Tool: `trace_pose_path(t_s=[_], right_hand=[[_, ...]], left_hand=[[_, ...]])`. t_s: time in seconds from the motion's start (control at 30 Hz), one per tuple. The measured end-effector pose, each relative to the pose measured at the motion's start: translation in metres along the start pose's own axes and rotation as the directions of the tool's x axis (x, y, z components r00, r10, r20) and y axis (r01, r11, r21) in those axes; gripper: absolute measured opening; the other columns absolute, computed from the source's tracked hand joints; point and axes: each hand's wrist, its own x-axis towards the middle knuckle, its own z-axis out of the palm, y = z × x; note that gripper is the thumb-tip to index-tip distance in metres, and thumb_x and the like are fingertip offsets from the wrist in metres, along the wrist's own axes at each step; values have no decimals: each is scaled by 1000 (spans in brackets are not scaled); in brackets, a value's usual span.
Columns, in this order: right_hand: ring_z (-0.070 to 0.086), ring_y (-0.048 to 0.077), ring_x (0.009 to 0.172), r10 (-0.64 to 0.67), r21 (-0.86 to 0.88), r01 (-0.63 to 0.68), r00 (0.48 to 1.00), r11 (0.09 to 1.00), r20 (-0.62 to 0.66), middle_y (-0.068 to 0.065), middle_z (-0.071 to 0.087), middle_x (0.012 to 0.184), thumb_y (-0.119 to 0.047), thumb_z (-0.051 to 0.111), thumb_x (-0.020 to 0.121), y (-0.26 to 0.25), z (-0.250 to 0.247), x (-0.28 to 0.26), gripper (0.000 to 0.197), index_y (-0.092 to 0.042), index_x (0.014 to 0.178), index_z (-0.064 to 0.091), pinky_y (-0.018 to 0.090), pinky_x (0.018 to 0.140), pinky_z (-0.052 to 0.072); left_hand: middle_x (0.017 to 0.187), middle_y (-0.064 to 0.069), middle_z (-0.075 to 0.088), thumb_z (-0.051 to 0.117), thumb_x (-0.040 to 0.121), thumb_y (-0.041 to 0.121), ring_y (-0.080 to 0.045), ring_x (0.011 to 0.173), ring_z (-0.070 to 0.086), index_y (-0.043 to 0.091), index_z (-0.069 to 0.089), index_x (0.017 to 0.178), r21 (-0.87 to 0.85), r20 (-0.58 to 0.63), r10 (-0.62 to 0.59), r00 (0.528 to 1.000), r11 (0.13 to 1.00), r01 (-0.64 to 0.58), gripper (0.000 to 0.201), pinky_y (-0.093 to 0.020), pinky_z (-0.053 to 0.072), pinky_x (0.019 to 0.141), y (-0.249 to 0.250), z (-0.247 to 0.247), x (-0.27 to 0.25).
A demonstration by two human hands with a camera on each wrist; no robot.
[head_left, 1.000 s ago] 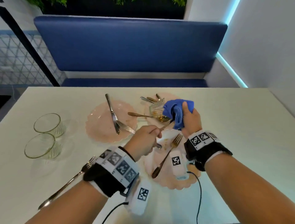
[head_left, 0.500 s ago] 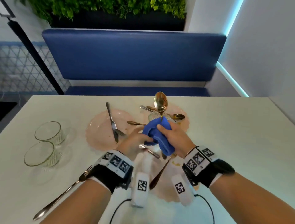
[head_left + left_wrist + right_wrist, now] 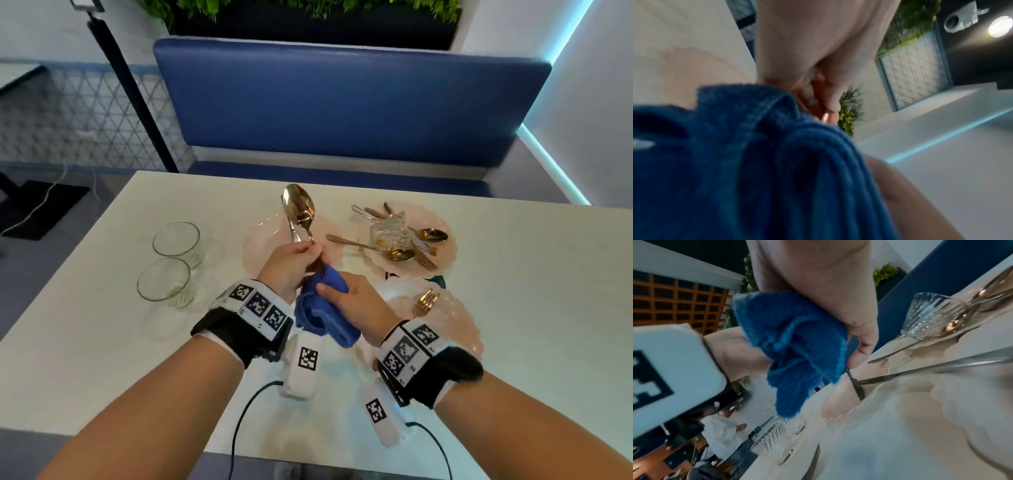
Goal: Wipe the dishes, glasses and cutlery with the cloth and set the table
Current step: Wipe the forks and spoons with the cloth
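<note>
Two hands raised: left hand [image 3: 291, 265] on spoon [image 3: 301, 209] (bowl up), right hand [image 3: 356, 305] around cloth [image 3: 325, 311].

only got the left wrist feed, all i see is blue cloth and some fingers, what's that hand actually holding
Observer: The left hand pinches the handle of a gold spoon, bowl pointing up, above the table.
Operator: ok who has the cloth then
Observer: The right hand grips the blue cloth; the spoon's handle end runs into it.
Operator: any cutlery left
Observer: Yes. A gold fork lies on the near pink plate, and more spoons lie on the far plate.
</note>
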Motion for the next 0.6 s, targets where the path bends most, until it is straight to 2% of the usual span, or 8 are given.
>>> trace_pose_path(t_s=[0.07, 0.13, 0.2, 0.27, 0.37, 0.43, 0.53, 0.6], right_hand=[[57, 21, 77, 37, -87, -26, 991, 996, 125, 11, 65, 85, -24, 60, 90, -2, 13, -2, 12, -12, 87, 61, 36, 75, 48], [58, 17, 72, 121, -162, -83, 962, 983, 243, 5, 64, 79, -25, 61, 89, -2, 14, -6, 15, -12, 82, 62, 28, 71, 47], [61, 16, 74, 173, -159, -138, 958, 978, 229, 4, 68, 83, -24, 61, 90, 1, 10, -10, 11, -15, 83, 64, 26, 70, 50], [64, 22, 86, 202, -52, -197, 972, 979, 117, 12, 70, 101, -24, 59, 91, 4, 0, -9, 17, -11, 100, 65, 33, 79, 51], [64, 27, 92, 250, 138, -251, 968, 958, 28, 16, 67, 112, -25, 57, 92, 2, -12, -1, 31, -6, 116, 60, 37, 82, 50], [63, 26, 90, 258, 201, -251, 966, 947, -5, 14, 66, 110, -26, 56, 92, -4, -14, 2, 32, -7, 118, 59, 37, 80, 50], [63, 26, 89, 260, 236, -248, 965, 940, -24, 14, 66, 109, -25, 55, 93, -6, -15, 3, 30, -9, 118, 59, 38, 80, 50], [62, 27, 90, 261, 242, -247, 965, 938, -25, 14, 66, 108, -25, 54, 93, -5, -15, 1, 31, -8, 118, 59, 38, 82, 50]], left_hand=[[59, 7, 65, 44, 97, 14, -12, 63, 53, 14, 61, 78, -17, -70, 3, 998, 1000, -4, 26, -19, 42, 59, -4, -27, -6], [66, 2, 64, 44, 98, 14, -13, 66, 53, 13, 62, 81, -70, -161, 4, 987, 997, -16, 25, -23, 42, 65, -4, -59, -5], [74, -2, 60, 45, 97, 14, -14, 70, 52, 14, 65, 84, 13, -193, 14, 981, 1000, -11, 23, -25, 42, 67, -9, -98, -6], [75, 1, 60, 49, 95, 12, -12, 69, 48, 15, 69, 85, 277, -120, 23, 993, 961, 11, 22, -21, 38, 63, -22, -128, -13], [83, 0, 62, 56, 91, 14, -12, 73, 52, 8, 71, 97, 729, -23, -29, 999, 683, 36, 18, -16, 34, 59, -55, -160, -21], [93, -4, 65, 60, 89, 17, -17, 88, 58, 7, 71, 102, 837, -56, -64, 996, 541, 81, 20, -17, 35, 65, -76, -177, -25], [93, -8, 65, 65, 83, 18, -22, 91, 59, 11, 69, 99, 802, -158, -37, 987, 578, 151, 18, -22, 40, 80, -100, -190, -32], [85, -5, 61, 67, 81, 15, -21, 85, 56, 10, 67, 95, 769, -189, -4, 982, 621, 151, 15, -21, 39, 75, -110, -189, -35]])
